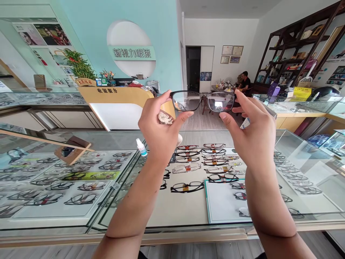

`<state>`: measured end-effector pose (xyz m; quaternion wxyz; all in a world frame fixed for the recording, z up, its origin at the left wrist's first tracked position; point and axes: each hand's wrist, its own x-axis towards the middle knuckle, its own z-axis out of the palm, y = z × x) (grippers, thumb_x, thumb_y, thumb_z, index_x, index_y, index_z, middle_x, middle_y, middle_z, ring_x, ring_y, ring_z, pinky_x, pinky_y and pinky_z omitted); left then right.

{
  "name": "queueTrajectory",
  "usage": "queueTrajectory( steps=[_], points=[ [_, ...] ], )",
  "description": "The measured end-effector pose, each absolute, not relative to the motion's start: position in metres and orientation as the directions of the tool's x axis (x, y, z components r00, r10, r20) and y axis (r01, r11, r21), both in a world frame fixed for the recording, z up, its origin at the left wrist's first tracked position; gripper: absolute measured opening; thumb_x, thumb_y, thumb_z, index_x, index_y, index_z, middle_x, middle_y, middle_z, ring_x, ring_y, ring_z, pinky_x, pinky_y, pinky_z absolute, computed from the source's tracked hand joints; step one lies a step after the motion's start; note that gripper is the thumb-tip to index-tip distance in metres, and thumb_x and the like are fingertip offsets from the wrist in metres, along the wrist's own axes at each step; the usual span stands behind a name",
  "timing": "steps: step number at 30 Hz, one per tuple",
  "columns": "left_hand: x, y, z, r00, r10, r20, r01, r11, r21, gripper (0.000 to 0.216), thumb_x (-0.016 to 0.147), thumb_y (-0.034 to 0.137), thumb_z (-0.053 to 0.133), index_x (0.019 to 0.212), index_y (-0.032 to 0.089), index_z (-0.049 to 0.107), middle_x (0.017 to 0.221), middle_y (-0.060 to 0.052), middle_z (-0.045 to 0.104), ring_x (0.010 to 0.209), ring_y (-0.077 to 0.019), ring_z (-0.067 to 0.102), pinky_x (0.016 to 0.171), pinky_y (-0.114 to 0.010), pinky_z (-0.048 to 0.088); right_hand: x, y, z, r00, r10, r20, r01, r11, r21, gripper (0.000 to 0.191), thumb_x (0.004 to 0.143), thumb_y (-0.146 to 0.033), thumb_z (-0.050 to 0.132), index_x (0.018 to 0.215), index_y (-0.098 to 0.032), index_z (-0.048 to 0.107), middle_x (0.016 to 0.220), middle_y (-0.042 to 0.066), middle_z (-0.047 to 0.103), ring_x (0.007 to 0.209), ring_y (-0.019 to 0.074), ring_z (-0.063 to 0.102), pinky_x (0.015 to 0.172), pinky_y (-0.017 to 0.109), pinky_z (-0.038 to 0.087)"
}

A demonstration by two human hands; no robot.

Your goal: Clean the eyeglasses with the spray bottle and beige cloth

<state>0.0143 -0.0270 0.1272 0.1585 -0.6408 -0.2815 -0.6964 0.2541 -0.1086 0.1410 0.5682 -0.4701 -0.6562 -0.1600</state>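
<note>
A pair of dark-framed eyeglasses (204, 96) is held up level above the glass counter, lenses facing me. My left hand (161, 127) pinches its left end, with fingers above and the thumb below. At the right end, my right hand (249, 124) grips the frame between fingers and thumb. A crumpled whitish bundle (165, 118) shows by my left palm; whether I hold it, I cannot tell. Behind my right fingers a small white printed item (245, 123) is partly hidden. A small white bottle (141, 147) with a blue label stands on the counter, left of my left wrist.
The glass display counter (172, 216) holds rows of eyeglasses (187, 186) beneath its top. A wooden stand (73, 149) sits on the left. Beyond are a cashier desk (115, 108), a yellow box (301, 94), dark shelves (285, 48) and a seated person (244, 82).
</note>
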Motion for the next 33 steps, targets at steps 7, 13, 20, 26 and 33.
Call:
queueTrajectory(
  steps=[7,13,20,26,33],
  points=[
    [0.015,-0.034,0.125,-0.115,0.116,0.987,0.641,-0.750,0.163,0.074,0.089,0.064,0.096,0.149,0.030,0.070,0.131,-0.009,0.074,0.113,-0.0307,0.078,0.108,-0.051,0.062,0.262,-0.100,0.140,0.066,0.522,0.850,0.729,0.557,-0.399,0.058,0.107,-0.046,0.071,0.163,-0.031,0.069,0.136,0.011,0.084,0.118,0.0392,0.084,0.102,0.070,0.071],
    [0.015,-0.034,0.125,-0.088,0.076,0.993,0.644,-0.756,0.115,0.074,0.090,0.060,0.096,0.152,0.032,0.068,0.136,-0.009,0.073,0.119,-0.0314,0.077,0.108,-0.050,0.062,0.263,-0.101,0.141,0.077,0.568,0.820,0.691,0.562,-0.454,0.061,0.106,-0.052,0.073,0.163,-0.031,0.069,0.135,0.012,0.085,0.122,0.0405,0.083,0.104,0.070,0.071],
    [0.017,-0.038,0.125,-0.063,0.085,0.994,0.655,-0.749,0.106,0.072,0.093,0.058,0.094,0.153,0.030,0.066,0.142,-0.011,0.073,0.117,-0.0317,0.078,0.105,-0.051,0.063,0.259,-0.103,0.145,0.126,0.596,0.793,0.707,0.507,-0.493,0.057,0.103,-0.043,0.073,0.158,-0.029,0.073,0.141,0.012,0.084,0.121,0.0394,0.084,0.108,0.073,0.068],
    [0.021,-0.042,0.127,-0.073,0.088,0.993,0.661,-0.741,0.114,0.068,0.094,0.057,0.093,0.151,0.029,0.068,0.142,-0.011,0.074,0.124,-0.0345,0.078,0.109,-0.053,0.064,0.259,-0.100,0.143,0.140,0.559,0.817,0.712,0.517,-0.475,0.057,0.100,-0.040,0.076,0.156,-0.029,0.074,0.138,0.012,0.086,0.120,0.0389,0.084,0.106,0.071,0.069],
    [0.022,-0.041,0.126,-0.096,0.141,0.985,0.633,-0.756,0.170,0.070,0.093,0.061,0.092,0.152,0.032,0.068,0.146,-0.012,0.075,0.130,-0.0364,0.078,0.112,-0.056,0.065,0.261,-0.102,0.140,0.149,0.517,0.843,0.730,0.518,-0.446,0.058,0.099,-0.038,0.077,0.156,-0.030,0.074,0.139,0.012,0.084,0.120,0.0414,0.083,0.104,0.075,0.068]
  ],
)
